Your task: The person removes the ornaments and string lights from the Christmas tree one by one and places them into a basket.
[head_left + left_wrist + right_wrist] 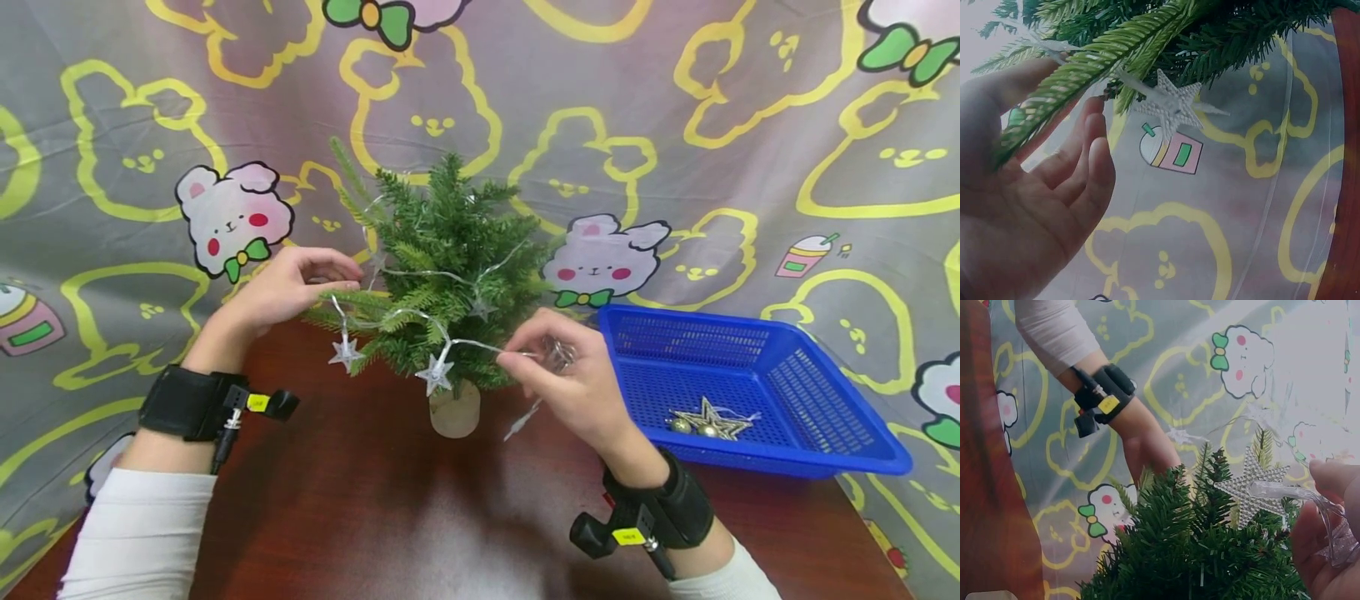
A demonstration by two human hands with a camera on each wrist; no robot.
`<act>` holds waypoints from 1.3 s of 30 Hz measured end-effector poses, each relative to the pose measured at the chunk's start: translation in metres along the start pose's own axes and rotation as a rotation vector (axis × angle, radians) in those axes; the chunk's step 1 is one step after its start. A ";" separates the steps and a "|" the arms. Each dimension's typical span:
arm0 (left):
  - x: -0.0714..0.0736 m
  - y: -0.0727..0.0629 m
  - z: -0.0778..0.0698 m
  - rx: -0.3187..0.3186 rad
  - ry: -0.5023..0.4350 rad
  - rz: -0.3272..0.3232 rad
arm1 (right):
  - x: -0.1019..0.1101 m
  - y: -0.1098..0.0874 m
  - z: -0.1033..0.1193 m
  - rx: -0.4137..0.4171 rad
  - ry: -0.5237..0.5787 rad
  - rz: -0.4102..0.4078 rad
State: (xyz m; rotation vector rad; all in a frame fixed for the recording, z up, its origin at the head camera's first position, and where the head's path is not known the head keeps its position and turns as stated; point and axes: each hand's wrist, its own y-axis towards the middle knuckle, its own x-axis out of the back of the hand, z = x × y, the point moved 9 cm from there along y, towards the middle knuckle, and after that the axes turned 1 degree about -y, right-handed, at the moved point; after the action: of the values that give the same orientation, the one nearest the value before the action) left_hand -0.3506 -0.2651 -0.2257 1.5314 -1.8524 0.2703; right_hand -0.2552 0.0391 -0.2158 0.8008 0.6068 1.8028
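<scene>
A glossy reddish-brown wooden table (337, 508) fills the near part of the scene. Behind it and along both sides hangs a grey cloth curtain (296, 125) printed with yellow bear outlines, white rabbit faces and pink cups. At the right of the table sits a blue plastic basket with perforated sides (750, 460), holding a glittery gold star ornament (708, 414) and small shiny gold balls (707, 431).

Mid-table stands a small green artificial tree (450, 275) on a pale round base (455, 414). A clear string of lights with transparent star-shaped covers (480, 344) is draped across its branches, two stars hanging on the near side, one left of the base and one just above it.

The right hand (573, 387), at the tree's right near side, pinches the cord between thumb and index finger; more of the string lies bunched within its fingers, and a loose piece dangles below. The left hand (288, 287) is at the tree's left, its fingers loosely bent and gripping nothing, a branch tip crossing its palm and one star just beyond the fingertips.
</scene>
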 end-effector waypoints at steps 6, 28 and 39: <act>0.005 -0.019 0.005 -0.077 0.035 0.010 | 0.001 0.001 0.000 0.009 0.000 -0.006; -0.016 -0.058 -0.015 -0.296 -0.062 0.018 | 0.022 0.001 -0.011 -0.030 -0.080 -0.121; -0.030 -0.079 -0.043 -0.421 0.026 -0.007 | 0.031 0.002 -0.013 -0.015 -0.107 -0.151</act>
State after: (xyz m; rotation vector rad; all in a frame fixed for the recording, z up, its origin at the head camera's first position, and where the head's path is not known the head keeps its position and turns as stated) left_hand -0.2601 -0.2392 -0.2351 1.2364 -1.7466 -0.1004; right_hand -0.2744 0.0670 -0.2152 0.8136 0.5683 1.6151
